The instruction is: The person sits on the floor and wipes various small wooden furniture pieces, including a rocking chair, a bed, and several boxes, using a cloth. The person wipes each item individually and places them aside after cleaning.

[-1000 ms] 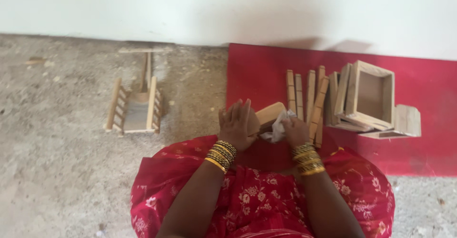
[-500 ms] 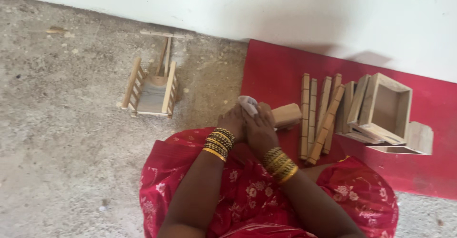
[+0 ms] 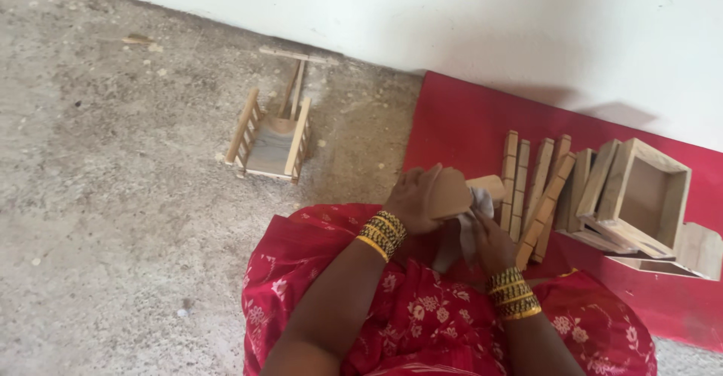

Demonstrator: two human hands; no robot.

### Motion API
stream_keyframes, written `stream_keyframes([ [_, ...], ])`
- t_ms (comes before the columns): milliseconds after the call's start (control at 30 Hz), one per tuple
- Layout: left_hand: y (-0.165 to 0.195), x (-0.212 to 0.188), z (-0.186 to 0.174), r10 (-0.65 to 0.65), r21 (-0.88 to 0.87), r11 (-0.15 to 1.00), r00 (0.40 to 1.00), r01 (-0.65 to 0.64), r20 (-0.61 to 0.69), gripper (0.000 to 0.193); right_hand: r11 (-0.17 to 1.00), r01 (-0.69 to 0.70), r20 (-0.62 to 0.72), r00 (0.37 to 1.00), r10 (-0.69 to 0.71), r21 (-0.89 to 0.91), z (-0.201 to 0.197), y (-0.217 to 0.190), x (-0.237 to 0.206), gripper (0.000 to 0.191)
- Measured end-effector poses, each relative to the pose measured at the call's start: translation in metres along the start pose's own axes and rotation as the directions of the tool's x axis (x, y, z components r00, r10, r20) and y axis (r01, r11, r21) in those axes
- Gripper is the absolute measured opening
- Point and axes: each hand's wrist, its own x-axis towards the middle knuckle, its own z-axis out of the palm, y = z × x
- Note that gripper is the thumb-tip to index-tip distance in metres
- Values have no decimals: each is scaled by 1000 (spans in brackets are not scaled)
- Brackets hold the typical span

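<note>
Both hands (image 3: 444, 218) grip pale curved wooden piece (image 3: 450, 193), white cloth (image 3: 468, 222).

A rough grey concrete floor (image 3: 113, 195) carries everything. On it, against the white wall, lies a red mat (image 3: 467, 131) — left of the mat stands a small slatted wooden cart (image 3: 271, 139). On the mat lie wooden ladder-like strips (image 3: 531, 191), an open wooden box (image 3: 640, 195) and, probably, flat panels beside it.

I am seeing the small wooden cart (image 3: 273, 129) lying left of the mat (image 3: 467, 127), with slats (image 3: 536, 188) and an open box (image 3: 646, 194) sitting on it, right of my hands.
</note>
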Motion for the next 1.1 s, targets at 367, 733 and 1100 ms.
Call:
stream_keyframes([
  [367,-21,8,-64,-54,-61,998,898,31,-437,99,955,-97,35,995,91,281,28,22,-1,38],
  [733,-128,24,-58,-402,-44,773,436,632,-805,81,993,114,158,981,-115,11,42,-1,3,72],
  [1100,-119,6,-81,-565,49,629,500,776,-656,101,989,112,326,942,-74,-99,57,-39,-6,39],
])
